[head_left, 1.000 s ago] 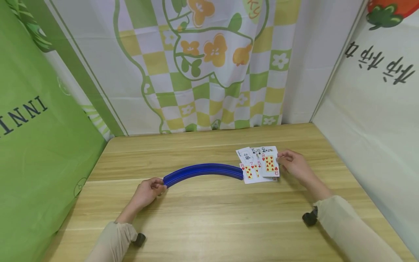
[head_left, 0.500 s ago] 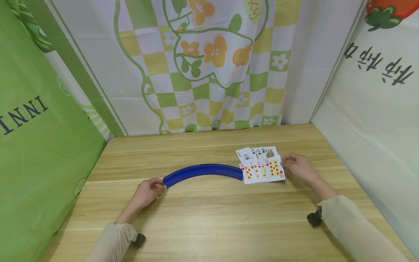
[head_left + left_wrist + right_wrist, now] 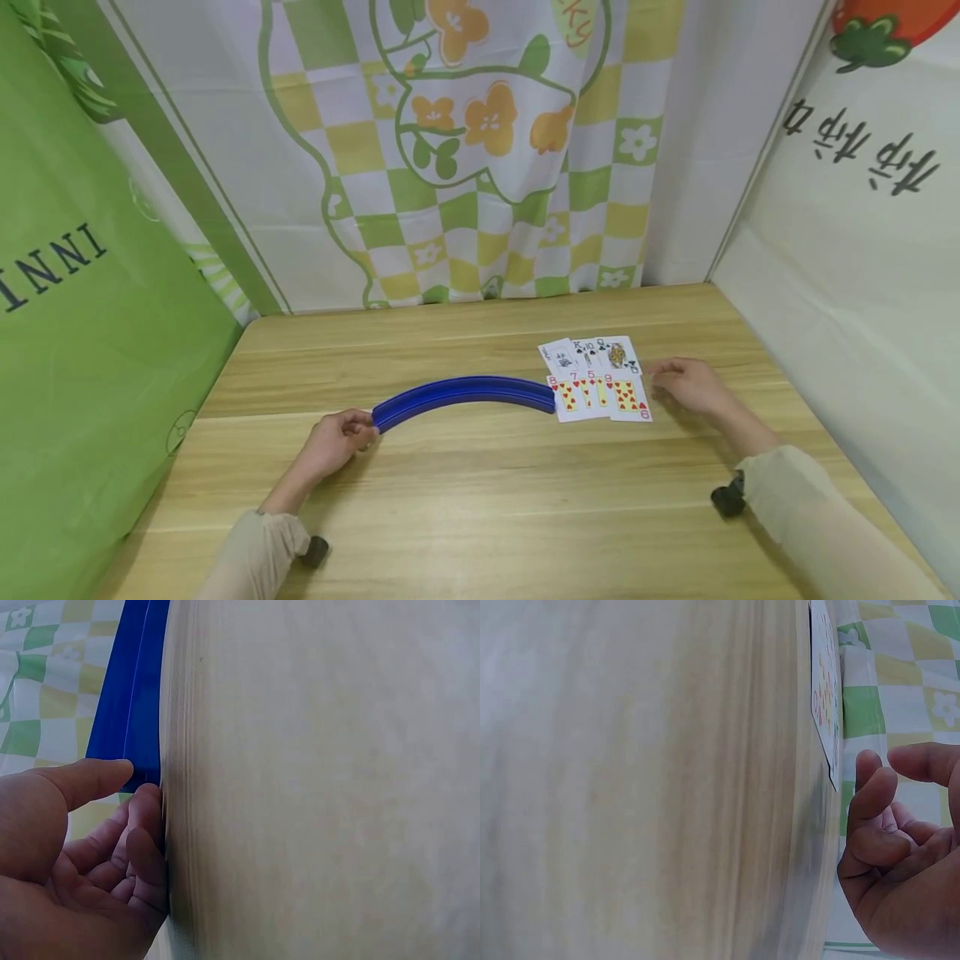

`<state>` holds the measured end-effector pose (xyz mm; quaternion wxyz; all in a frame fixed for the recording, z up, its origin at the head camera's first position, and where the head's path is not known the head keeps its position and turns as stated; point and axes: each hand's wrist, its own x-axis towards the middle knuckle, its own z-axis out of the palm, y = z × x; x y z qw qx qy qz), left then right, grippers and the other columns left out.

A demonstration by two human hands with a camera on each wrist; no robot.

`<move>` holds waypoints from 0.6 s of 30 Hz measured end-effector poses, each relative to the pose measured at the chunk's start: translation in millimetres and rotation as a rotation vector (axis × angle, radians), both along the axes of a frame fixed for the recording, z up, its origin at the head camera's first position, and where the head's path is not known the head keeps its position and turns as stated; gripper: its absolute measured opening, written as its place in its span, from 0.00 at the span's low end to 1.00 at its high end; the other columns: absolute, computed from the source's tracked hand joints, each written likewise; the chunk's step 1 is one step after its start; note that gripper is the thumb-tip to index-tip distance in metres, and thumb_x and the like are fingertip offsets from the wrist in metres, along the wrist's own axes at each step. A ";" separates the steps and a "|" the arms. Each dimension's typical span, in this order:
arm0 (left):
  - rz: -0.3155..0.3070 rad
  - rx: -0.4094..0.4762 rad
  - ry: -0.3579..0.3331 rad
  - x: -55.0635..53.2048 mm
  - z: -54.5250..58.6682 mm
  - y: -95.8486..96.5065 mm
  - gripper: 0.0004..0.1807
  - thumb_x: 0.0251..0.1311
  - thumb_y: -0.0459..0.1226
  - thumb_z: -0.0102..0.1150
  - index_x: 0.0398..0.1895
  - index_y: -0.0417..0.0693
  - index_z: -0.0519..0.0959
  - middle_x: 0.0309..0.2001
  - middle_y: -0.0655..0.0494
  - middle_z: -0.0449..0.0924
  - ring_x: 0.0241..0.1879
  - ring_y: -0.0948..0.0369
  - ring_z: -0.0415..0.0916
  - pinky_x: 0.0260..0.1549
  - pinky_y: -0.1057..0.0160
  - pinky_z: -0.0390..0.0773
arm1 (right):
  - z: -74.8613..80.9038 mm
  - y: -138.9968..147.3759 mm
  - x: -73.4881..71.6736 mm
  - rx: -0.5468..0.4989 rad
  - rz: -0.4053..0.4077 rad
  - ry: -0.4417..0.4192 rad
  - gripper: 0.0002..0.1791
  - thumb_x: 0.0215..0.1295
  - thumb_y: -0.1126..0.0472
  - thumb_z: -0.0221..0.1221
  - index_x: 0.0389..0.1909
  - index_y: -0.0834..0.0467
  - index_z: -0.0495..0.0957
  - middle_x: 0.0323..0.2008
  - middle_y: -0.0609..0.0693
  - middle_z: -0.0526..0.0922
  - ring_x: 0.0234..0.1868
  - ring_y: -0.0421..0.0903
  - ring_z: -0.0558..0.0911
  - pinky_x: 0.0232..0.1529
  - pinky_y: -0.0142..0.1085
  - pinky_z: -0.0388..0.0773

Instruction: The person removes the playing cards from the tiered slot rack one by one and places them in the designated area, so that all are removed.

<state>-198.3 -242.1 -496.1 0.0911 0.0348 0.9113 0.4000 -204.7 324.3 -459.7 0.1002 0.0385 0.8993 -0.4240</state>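
My left hand (image 3: pixel 336 442) pinches the left end of a curved blue playing card holder (image 3: pixel 465 389) that lies on the table; the left wrist view shows the thumb on the holder (image 3: pixel 139 697) and a fingertip at its end corner. Several playing cards lie face up by the holder's right end, in two overlapping rows. At the right of the front row is the nine of hearts (image 3: pixel 626 397), and above it the queen of clubs (image 3: pixel 617 354). Just right of the cards, my right hand (image 3: pixel 688 385) hovers with loosely curled fingers, holding nothing.
The wooden table (image 3: pixel 480 500) has a patterned curtain (image 3: pixel 487 225) along its back edge. A green cloth (image 3: pixel 97 333) hangs at the left side and a white one (image 3: pixel 840 292) at the right.
My right hand has laid the nine of hearts down at the right of the front row, let go and drawn slightly right. My left hand stays on the card holder.
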 end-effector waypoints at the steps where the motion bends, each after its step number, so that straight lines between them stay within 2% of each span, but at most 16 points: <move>1: -0.002 0.000 0.000 0.1 0.3 -0.6 0.16 0.63 0.38 0.64 0.50 0.37 0.80 0.38 0.50 0.85 0.33 0.62 0.79 0.29 0.67 0.79 | 0.7 0.3 0.3 -0.006 0.001 -0.002 0.22 0.73 0.60 0.50 0.59 0.71 0.73 0.43 0.64 0.85 0.35 0.46 0.82 0.33 0.35 0.80; 5: -0.010 -0.008 0.006 0.2 2.0 -3.2 0.17 0.63 0.38 0.64 0.51 0.37 0.81 0.38 0.50 0.86 0.34 0.62 0.80 0.31 0.67 0.79 | 4.8 -0.7 2.1 -0.014 0.006 -0.008 0.21 0.73 0.60 0.50 0.60 0.70 0.73 0.42 0.64 0.84 0.34 0.46 0.81 0.32 0.35 0.80; 10: -0.018 0.002 0.012 0.3 3.3 -5.7 0.17 0.64 0.38 0.63 0.52 0.36 0.80 0.38 0.49 0.87 0.34 0.62 0.81 0.31 0.67 0.79 | 10.1 -3.4 3.6 -0.025 0.020 0.002 0.22 0.74 0.59 0.50 0.59 0.71 0.72 0.45 0.66 0.84 0.37 0.48 0.83 0.36 0.37 0.82; 15: -0.009 0.030 0.022 0.1 4.8 -8.0 0.15 0.66 0.35 0.60 0.53 0.37 0.81 0.37 0.47 0.87 0.32 0.61 0.82 0.29 0.66 0.80 | 12.7 -5.8 2.4 0.002 0.032 0.021 0.23 0.75 0.58 0.50 0.60 0.71 0.72 0.50 0.69 0.82 0.42 0.53 0.84 0.41 0.40 0.83; 18: -0.001 0.001 0.040 -0.5 8.3 -9.9 0.13 0.67 0.34 0.58 0.51 0.40 0.82 0.38 0.48 0.88 0.33 0.61 0.82 0.31 0.66 0.80 | 16.4 -10.2 1.8 0.030 0.053 0.046 0.23 0.75 0.55 0.51 0.58 0.70 0.74 0.49 0.67 0.84 0.44 0.55 0.84 0.43 0.41 0.82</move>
